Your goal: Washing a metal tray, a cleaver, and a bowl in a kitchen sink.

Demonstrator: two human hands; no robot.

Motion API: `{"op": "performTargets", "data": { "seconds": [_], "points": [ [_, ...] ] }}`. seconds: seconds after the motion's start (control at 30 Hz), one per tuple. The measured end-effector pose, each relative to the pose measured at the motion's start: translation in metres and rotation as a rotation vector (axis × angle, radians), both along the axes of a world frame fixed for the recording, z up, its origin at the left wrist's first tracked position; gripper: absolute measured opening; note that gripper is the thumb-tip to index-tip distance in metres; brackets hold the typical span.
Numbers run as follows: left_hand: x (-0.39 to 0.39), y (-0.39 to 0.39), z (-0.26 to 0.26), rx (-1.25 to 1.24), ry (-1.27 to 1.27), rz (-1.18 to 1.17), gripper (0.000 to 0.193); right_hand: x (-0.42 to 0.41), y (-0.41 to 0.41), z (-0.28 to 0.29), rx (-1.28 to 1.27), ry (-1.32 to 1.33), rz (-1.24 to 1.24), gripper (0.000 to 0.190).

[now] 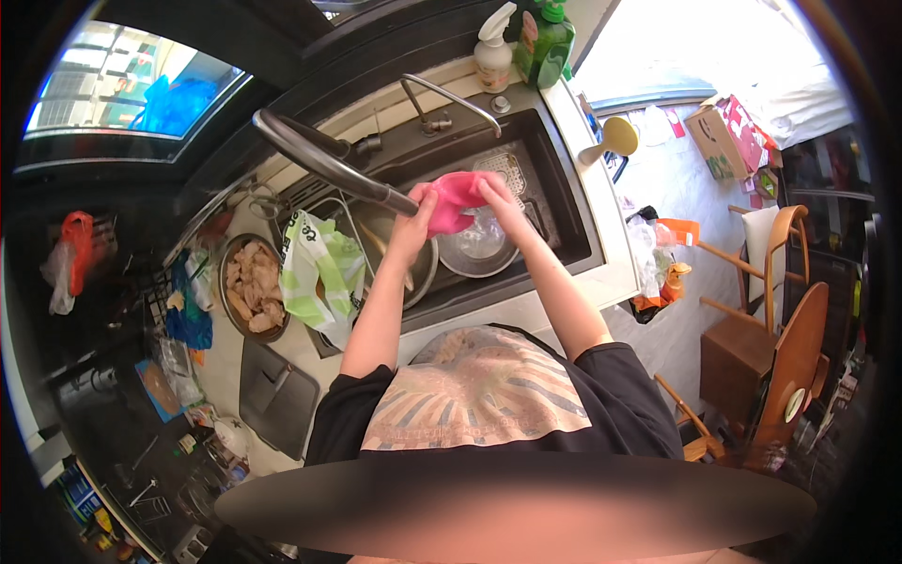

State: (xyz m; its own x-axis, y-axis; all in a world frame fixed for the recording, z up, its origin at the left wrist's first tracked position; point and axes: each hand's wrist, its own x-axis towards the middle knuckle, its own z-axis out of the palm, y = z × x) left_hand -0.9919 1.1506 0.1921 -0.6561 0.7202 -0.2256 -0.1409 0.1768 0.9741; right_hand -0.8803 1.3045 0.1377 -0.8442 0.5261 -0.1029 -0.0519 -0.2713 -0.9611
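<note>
Both of my hands hold a bright pink, pliable item (pixel 451 201) above the dark sink (pixel 557 169); its exact kind is unclear. My left hand (pixel 416 220) grips its left edge, close beside the tip of the curved faucet (pixel 331 166). On the opposite side, my right hand (pixel 497 199) pinches the upper right edge. Below them, a round metal bowl (pixel 486 264) in the sink holds something clear and shiny, either water or plastic. Partly behind my left forearm is a larger round metal vessel (pixel 423 285), its contents mostly hidden.
Left of the sink lie a green-and-white plastic bag (pixel 328 271), a metal bowl of raw meat pieces (pixel 255 289) and a dark cutting board (pixel 278 398). A spray bottle (pixel 493 56) and green pump bottle (pixel 546 46) stand behind. A yellow-headed object (pixel 616 137) rests at the counter's right edge.
</note>
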Motion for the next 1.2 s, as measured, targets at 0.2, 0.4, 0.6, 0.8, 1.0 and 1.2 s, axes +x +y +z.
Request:
{"op": "performTargets", "data": {
  "seconds": [0.2, 0.4, 0.6, 0.8, 1.0, 1.2],
  "points": [
    [0.005, 0.009, -0.009, 0.086, -0.317, 0.147, 0.023, -0.026, -0.050, -0.016, 0.015, -0.105, 0.122, 0.023],
    [-0.057, -0.089, -0.165, 0.558, -0.860, 0.382, 0.027, -0.060, -0.140, 0.045, 0.515, 0.163, 0.198, 0.018],
    [0.001, -0.002, -0.078, 0.274, -0.982, 0.401, 0.030, -0.064, -0.088, 0.010, 1.039, -0.104, -0.014, 0.028],
    [-0.012, -0.033, -0.108, 0.280, -0.942, 0.437, 0.040, -0.074, -0.088, 0.026, 0.946, -0.176, 0.044, 0.028],
    [0.007, -0.010, -0.091, 0.149, -1.047, 0.390, 0.041, -0.074, -0.075, -0.004, 0.958, -0.357, 0.049, 0.032],
    [0.008, 0.010, -0.009, 0.209, -1.100, 0.225, 0.044, -0.068, -0.042, -0.043, 0.635, -0.511, 0.029, 0.039]
  ]
}}
